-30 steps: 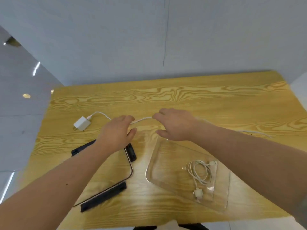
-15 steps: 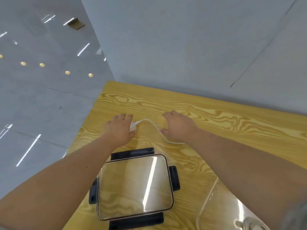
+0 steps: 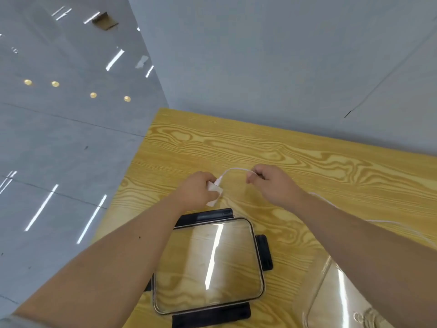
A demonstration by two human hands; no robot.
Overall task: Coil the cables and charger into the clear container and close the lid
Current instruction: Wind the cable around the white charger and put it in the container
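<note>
**Charger and cable in hand, container at lower right**

Clear container [image 3: 331,294] sits at the lower right corner of the view, partly hidden by the right forearm. Something pale shows through its near wall; too blurred to identify. Lid [image 3: 208,266] lies flat on the wooden table [image 3: 307,162], separate from the container, just left of it; clear panel, black latches on its sides.

Left hand [image 3: 196,191] closed around the white charger [image 3: 214,192], held just above the table beyond the lid's far edge. Right hand [image 3: 272,183] pinches the white cable [image 3: 236,169] between thumb and fingers; a short arc of cable spans the two hands. The rest trails right along the table behind the right forearm.

Table's left edge runs close beside the left forearm; floor beyond. Far edge meets a grey wall. Bare wood beyond both hands.
</note>
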